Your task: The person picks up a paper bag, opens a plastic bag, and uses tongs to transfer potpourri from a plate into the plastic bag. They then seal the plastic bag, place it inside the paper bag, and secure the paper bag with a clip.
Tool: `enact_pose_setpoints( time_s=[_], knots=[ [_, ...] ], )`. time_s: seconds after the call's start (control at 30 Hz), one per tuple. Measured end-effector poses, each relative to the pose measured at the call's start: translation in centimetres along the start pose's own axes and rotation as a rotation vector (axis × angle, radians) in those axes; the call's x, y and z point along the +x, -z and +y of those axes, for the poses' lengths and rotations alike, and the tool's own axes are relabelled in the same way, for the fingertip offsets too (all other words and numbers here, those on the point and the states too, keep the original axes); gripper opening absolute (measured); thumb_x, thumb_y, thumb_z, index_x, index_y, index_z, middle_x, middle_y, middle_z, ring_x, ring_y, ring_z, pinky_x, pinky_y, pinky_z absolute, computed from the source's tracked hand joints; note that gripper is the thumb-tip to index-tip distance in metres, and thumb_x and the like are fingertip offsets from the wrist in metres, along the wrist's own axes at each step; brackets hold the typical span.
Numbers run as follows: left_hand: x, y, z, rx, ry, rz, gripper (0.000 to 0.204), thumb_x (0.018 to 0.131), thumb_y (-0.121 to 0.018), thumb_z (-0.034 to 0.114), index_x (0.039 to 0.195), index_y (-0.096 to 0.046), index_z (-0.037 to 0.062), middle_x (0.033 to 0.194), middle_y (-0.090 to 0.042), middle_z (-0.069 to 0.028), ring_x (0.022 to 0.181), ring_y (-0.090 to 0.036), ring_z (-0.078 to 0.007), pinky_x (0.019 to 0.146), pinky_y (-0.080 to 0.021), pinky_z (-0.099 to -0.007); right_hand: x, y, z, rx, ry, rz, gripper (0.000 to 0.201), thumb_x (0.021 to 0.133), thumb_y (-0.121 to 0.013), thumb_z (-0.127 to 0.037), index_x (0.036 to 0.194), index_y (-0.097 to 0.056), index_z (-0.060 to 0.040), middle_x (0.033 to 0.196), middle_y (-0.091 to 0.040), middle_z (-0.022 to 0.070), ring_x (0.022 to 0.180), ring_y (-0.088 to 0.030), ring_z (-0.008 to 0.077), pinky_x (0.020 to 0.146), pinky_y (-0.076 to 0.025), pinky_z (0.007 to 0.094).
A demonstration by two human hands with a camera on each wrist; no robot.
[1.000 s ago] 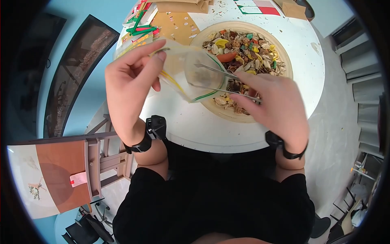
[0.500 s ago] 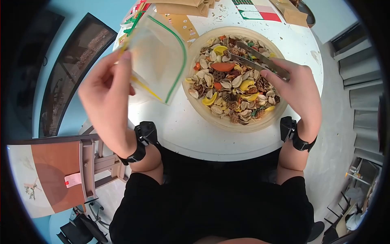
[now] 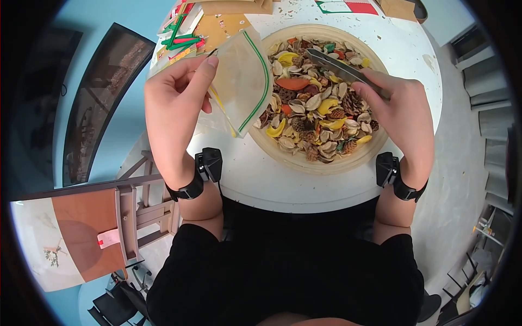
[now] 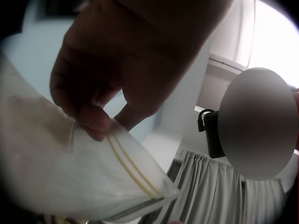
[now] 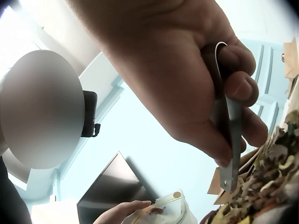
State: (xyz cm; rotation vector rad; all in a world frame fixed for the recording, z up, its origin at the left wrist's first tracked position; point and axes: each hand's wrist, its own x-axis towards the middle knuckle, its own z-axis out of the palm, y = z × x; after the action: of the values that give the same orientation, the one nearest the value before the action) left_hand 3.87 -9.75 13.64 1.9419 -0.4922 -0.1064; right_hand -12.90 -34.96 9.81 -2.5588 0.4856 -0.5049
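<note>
My left hand pinches the edge of a clear zip bag with green and yellow seal strips, holding it beside the dish. The left wrist view shows a brownish patch in the bag. Metal tongs are gripped in my right hand, their arms squeezed close together. Their tips lie over the far part of the potpourri, a mix of dried petals, small cones and yellow and orange pieces. I cannot tell whether the tips hold a piece. A round pale dish bears the potpourri.
On the white table, green and red sticks and a gold-brown sheet lie at the far left. Brown paper bags stand at the back. A red, white and green card lies at the far side, amid scattered crumbs.
The tongs swung from the bag's mouth to over the potpourri, and their spread arms have since come together. The bag moved left off the dish, then part way back to its left edge.
</note>
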Motion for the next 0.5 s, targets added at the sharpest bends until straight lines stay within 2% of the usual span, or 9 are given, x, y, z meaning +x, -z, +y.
enact_pose_setpoints(
  time_s=[0.13,0.23,0.33,0.43,0.5],
  knots=[
    [-0.1,-0.3,0.1,-0.01,-0.003,-0.004,0.029,0.094,-0.075,0.02,0.104,-0.075,-0.008,0.067,-0.064,-0.001,0.052,-0.051,-0.0052,0.049,-0.039,-0.0216,-0.1,0.1,0.4,0.038,0.013,0.075,0.029,0.089,-0.077,-0.027,0.107,-0.078,-0.0036,0.064,-0.065,0.0177,0.057,-0.063,0.0324,0.059,-0.05,0.0357],
    [-0.2,-0.3,0.0,-0.016,-0.009,-0.01,0.03,0.094,-0.076,0.021,0.104,-0.075,-0.0083,0.067,-0.063,-0.0007,0.053,-0.051,-0.0052,0.049,-0.04,-0.0217,-0.4,0.0,0.2,-0.09,0.033,0.017,0.034,0.088,-0.078,-0.03,0.11,-0.077,-0.0044,0.066,-0.067,0.0163,0.062,-0.068,0.0315,0.061,-0.052,0.0363],
    [-0.2,-0.2,-0.1,-0.015,-0.018,-0.024,0.031,0.094,-0.076,0.021,0.104,-0.075,-0.0087,0.066,-0.062,-0.0006,0.053,-0.051,-0.0053,0.049,-0.04,-0.0218,-0.5,0.3,-1.0,-0.133,-0.113,-0.066,0.04,0.086,-0.08,-0.029,0.115,-0.075,-0.002,0.083,-0.073,0.0192,0.07,-0.071,0.0319,0.068,-0.054,0.0366],
    [-0.3,-0.2,-0.1,-0.011,-0.021,-0.03,0.032,0.094,-0.076,0.021,0.104,-0.075,-0.0088,0.067,-0.062,-0.0007,0.053,-0.051,-0.0053,0.049,-0.04,-0.0218,-0.7,-0.1,-0.9,-0.157,-0.073,-0.046,0.037,0.087,-0.079,-0.029,0.114,-0.076,-0.0037,0.082,-0.073,0.0192,0.069,-0.07,0.0331,0.069,-0.054,0.0371],
    [-0.3,-0.2,0.0,-0.018,-0.019,-0.029,0.031,0.094,-0.076,0.021,0.103,-0.075,-0.0086,0.067,-0.062,-0.0007,0.054,-0.052,-0.0053,0.049,-0.04,-0.0217,-0.7,-0.4,-0.7,-0.158,0.005,-0.015,0.033,0.088,-0.078,-0.029,0.111,-0.077,-0.0062,0.071,-0.069,0.0161,0.065,-0.068,0.0327,0.064,-0.052,0.038]
  ],
)
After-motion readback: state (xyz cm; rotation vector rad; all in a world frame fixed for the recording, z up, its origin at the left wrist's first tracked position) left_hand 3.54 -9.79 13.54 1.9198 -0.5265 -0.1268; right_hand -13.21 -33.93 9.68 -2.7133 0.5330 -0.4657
